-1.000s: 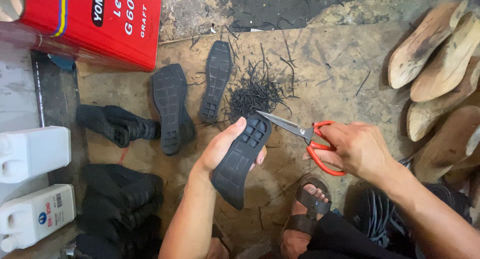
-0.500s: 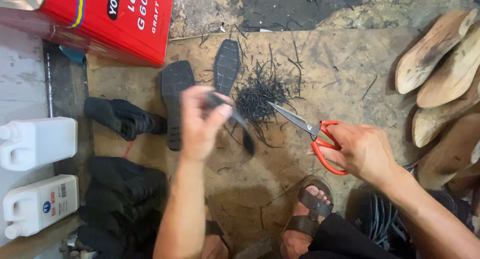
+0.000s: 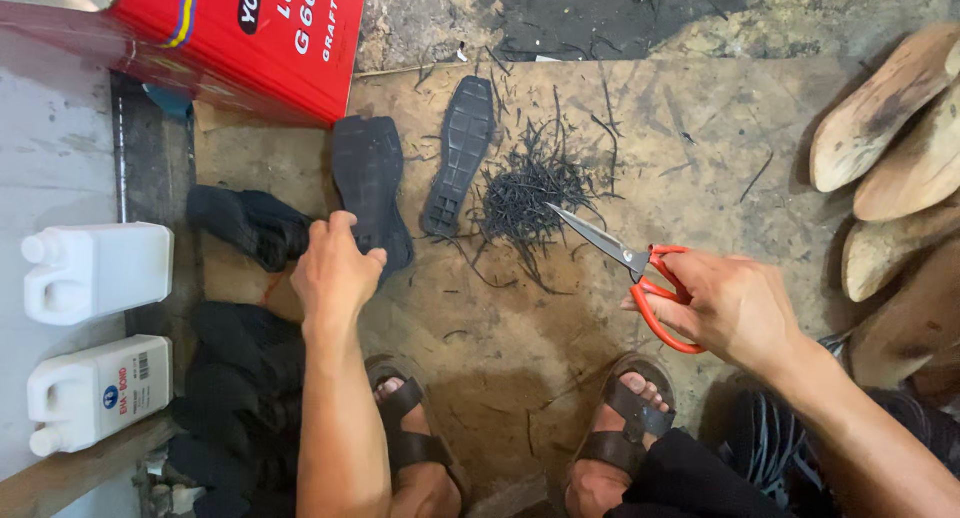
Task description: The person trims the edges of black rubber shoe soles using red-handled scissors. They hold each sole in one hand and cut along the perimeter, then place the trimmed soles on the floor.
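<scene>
L hand (image 3: pixel 335 268) is palm-down on the wider black rubber sole (image 3: pixel 368 193), fingers curled over its near end, pressing it flat on the brown board (image 3: pixel 700 128) that covers the floor. The sole lies lengthwise near the board's left edge, tread side up afaict.

R hand (image 3: pixel 735 308) is closed round the red handles of the scissors (image 3: pixel 625 258). Blades are shut or nearly so, tip pointing up-left at the pile of black trimmings (image 3: pixel 525 188). Scissors are held above the board, not touching the pile.

2nd sole, narrower (image 3: pixel 460 153), lies just right of the first one, tread up, apart from it, w/ its right side against the trimmings pile. Pile sits approx mid-board; loose strips are scattered toward the far edge.

Off the board's left edge: dark shoe upper (image 3: pixel 245 223) just beside L hand, more black material (image 3: pixel 240 378) nearer the person. Far-left corner: red can (image 3: pixel 220 38) overlapping the board's corner. Further left, 2 white plastic jugs (image 3: pixel 95 273) on their sides on a pale surface.

Right edge: stack of wooden shoe lasts (image 3: pixel 890 108), well apart from both hands. Near edge: 2 sandalled feet (image 3: pixel 620 428) on the board, black cords (image 3: pixel 770 438) beside the right one.
</scene>
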Available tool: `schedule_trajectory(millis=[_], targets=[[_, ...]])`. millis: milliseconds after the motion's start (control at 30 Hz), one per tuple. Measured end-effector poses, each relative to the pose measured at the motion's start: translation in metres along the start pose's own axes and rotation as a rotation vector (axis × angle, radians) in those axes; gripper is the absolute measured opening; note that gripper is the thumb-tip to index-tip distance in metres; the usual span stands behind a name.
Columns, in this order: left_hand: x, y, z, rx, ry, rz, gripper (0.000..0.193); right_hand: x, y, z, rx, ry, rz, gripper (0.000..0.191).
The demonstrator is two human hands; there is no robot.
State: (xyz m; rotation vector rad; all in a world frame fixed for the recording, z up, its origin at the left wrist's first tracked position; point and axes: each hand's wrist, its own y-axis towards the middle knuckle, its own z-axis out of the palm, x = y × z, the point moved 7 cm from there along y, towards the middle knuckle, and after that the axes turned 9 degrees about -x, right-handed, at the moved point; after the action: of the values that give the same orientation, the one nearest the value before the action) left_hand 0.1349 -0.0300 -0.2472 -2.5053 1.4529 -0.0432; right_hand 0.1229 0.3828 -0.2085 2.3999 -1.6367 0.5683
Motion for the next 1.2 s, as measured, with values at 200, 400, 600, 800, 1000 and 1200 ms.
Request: schedule_trajectory(millis=[200,400,600,800,1000,1200], targets=[[-0.035,-0.006,-0.016,-0.193,0.050,0.311,0.071,0.001,0.000,-0.003,-0.040,0.065,0.005,0.042],[-0.086,0.003,0.051,-0.007,-0.137,0.298,0.067,0.006,0.001,0.001,-0.008,0.088,-0.008,0.042],[-0.106,0.016,0.068,-0.060,-0.072,0.283,0.078,0.007,-0.006,0.003,0.017,0.072,0.011,0.045],[-0.090,0.028,0.069,0.144,-0.717,0.003,0.073,-0.003,-0.009,0.006,0.051,0.071,0.074,0.044],[-0.115,-0.031,0.045,0.798,-1.989,0.158,0.060,0.003,-0.004,0.006,-0.034,0.123,0.032,0.041],[-0.137,-0.052,0.061,0.762,-1.959,0.087,0.034,-0.002,-0.015,0.010,-0.036,0.234,0.139,0.045]])
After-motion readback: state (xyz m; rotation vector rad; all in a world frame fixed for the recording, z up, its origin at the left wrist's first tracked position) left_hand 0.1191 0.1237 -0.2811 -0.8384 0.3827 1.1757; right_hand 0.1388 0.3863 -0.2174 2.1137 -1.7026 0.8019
